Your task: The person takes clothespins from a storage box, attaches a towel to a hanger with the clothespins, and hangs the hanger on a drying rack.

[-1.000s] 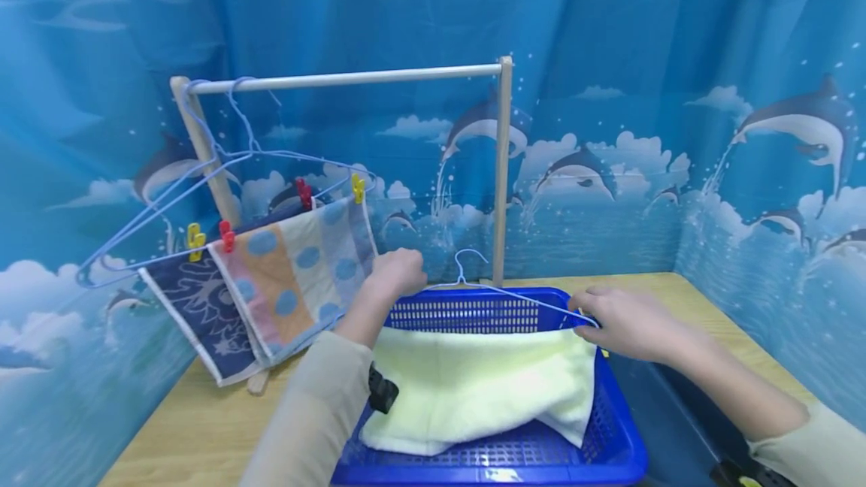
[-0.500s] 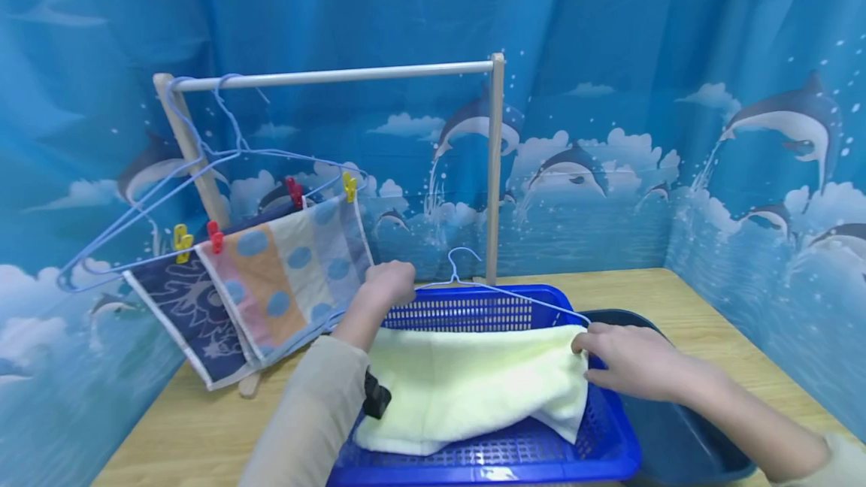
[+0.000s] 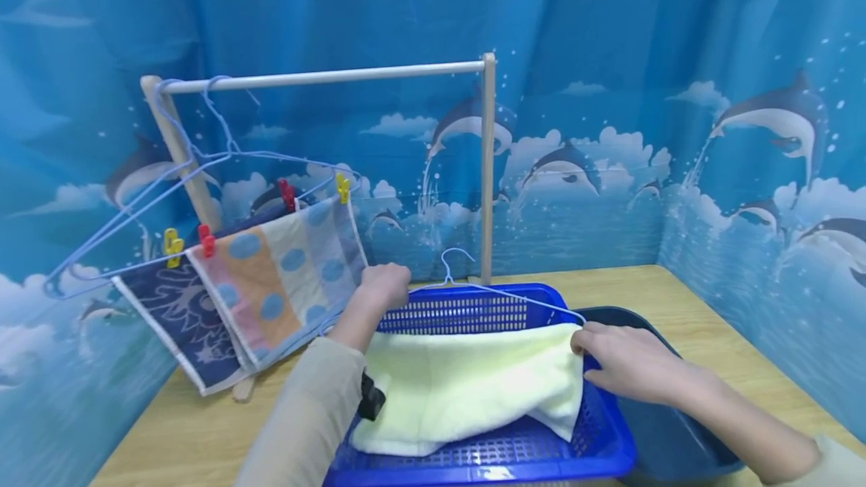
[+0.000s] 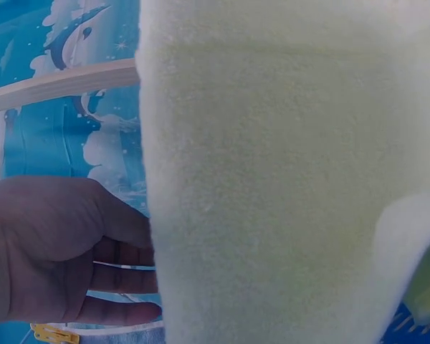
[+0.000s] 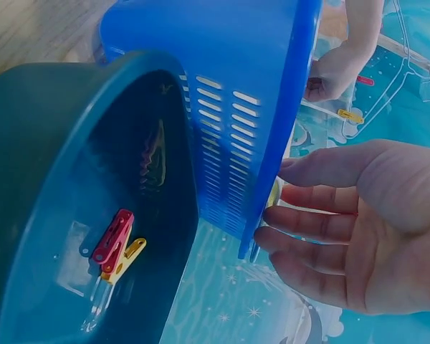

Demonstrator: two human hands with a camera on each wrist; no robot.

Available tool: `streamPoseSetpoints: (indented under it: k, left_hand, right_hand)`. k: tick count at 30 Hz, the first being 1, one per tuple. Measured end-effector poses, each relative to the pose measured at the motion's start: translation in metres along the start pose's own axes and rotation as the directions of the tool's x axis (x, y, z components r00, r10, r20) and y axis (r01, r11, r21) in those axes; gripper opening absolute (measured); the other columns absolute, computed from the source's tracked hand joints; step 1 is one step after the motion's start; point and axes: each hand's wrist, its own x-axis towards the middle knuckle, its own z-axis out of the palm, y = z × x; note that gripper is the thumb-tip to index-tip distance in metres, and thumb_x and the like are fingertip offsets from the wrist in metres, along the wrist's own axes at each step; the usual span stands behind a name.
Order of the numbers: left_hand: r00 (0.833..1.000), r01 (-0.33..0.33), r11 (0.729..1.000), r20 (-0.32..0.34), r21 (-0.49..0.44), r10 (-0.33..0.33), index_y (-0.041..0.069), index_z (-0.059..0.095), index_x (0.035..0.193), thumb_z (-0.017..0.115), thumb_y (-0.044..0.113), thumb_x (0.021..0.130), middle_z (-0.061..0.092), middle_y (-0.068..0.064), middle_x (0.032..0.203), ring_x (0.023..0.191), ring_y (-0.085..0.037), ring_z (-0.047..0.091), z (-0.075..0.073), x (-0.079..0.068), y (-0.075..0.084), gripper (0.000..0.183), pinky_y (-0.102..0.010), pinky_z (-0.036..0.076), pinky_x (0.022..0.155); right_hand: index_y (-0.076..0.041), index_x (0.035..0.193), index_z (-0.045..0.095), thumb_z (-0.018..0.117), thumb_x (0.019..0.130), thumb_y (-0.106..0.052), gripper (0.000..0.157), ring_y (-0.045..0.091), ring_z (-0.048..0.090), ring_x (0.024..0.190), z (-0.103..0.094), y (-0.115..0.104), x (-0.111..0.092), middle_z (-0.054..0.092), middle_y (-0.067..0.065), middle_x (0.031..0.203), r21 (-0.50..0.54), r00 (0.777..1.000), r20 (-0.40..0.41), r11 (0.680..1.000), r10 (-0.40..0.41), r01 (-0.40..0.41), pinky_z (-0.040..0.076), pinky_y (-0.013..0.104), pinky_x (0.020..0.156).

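A pale yellow towel (image 3: pixel 467 382) hangs from a blue wire hanger (image 3: pixel 507 293), over the blue basket (image 3: pixel 616 449). My left hand (image 3: pixel 384 288) grips the towel and hanger at the left end; in the left wrist view, its fingers (image 4: pixel 125 278) reach behind the towel's edge. With thumb and fingers, my right hand (image 3: pixel 629 359) pinches the towel's upper right corner, where the hanger's right end meets it. The right wrist view has that hand's fingertips (image 5: pixel 269 236) just beyond the basket's rim, mostly hiding the towel there.
A dark teal tub (image 3: pixel 670 427) stands right of the basket, holding a red clothespin (image 5: pixel 115 236) and a yellow clothespin (image 5: pixel 125 261). At the left, a rack (image 3: pixel 338 77) carries two hangers with a polka-dot towel (image 3: pixel 277 284) and a navy towel (image 3: pixel 189 314), clipped by clothespins.
My right hand has moved slightly down from the hanger's end to the towel's corner. The left hand keeps its grip. The head view has shifted a little rightward, bringing more of the tub into sight.
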Motion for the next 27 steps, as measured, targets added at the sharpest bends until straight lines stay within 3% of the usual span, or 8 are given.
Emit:
streamPoseSetpoints:
  k: [8, 15, 22, 27]
  left_hand:
    - [0.998, -0.046, 0.999, -0.039, -0.013, 0.045, 0.012, 0.058, 0.074, 0.055, 0.003, 0.086, 0.053, -0.001, 0.069, 0.061, -0.016, 0.046, -0.003, -0.004, -0.007, 0.015, -0.031, 0.041, 0.056]
    - [0.988, -0.07, 0.997, -0.142, -0.025, 0.066, 0.011, 0.057, 0.073, 0.057, 0.006, 0.086, 0.051, 0.0, 0.066, 0.062, -0.017, 0.049, -0.02, -0.012, -0.008, 0.014, -0.035, 0.046, 0.061]
    - [0.973, -0.107, 0.989, -0.215, -0.099, 0.084, 0.011, 0.064, 0.09, 0.057, 0.005, 0.086, 0.058, -0.001, 0.074, 0.068, -0.018, 0.053, -0.034, -0.023, -0.014, 0.009, -0.032, 0.048, 0.066]
    - [0.971, -0.112, 0.986, -0.224, -0.12, 0.083, 0.01, 0.063, 0.101, 0.055, 0.006, 0.089, 0.06, -0.003, 0.084, 0.074, -0.019, 0.055, -0.039, -0.03, -0.019, 0.014, -0.032, 0.05, 0.071]
  right_hand:
    - [-0.018, 0.093, 0.063, 0.075, 0.075, -0.023, 0.022, 0.005, 0.042, 0.061, 0.0, 0.0, 0.0, 0.052, -0.007, 0.083, 0.004, 1.0, 0.011, 1.0, 0.026, -0.026, 0.035, 0.023, 0.047]
    - [-0.017, 0.093, 0.062, 0.076, 0.075, -0.026, 0.025, 0.007, 0.041, 0.06, 0.0, 0.002, 0.002, 0.051, -0.007, 0.081, -0.001, 0.999, 0.013, 0.999, 0.049, -0.049, 0.035, 0.025, 0.047]
    - [-0.018, 0.093, 0.061, 0.076, 0.074, -0.026, 0.025, 0.007, 0.041, 0.059, 0.0, 0.003, 0.002, 0.05, -0.006, 0.081, -0.001, 0.998, 0.024, 0.998, 0.061, -0.061, 0.034, 0.025, 0.047]
    - [-0.018, 0.096, 0.062, 0.076, 0.074, -0.027, 0.028, 0.008, 0.041, 0.059, 0.0, 0.003, 0.003, 0.049, -0.007, 0.08, 0.004, 0.997, 0.046, 0.998, 0.069, -0.07, 0.034, 0.026, 0.047]
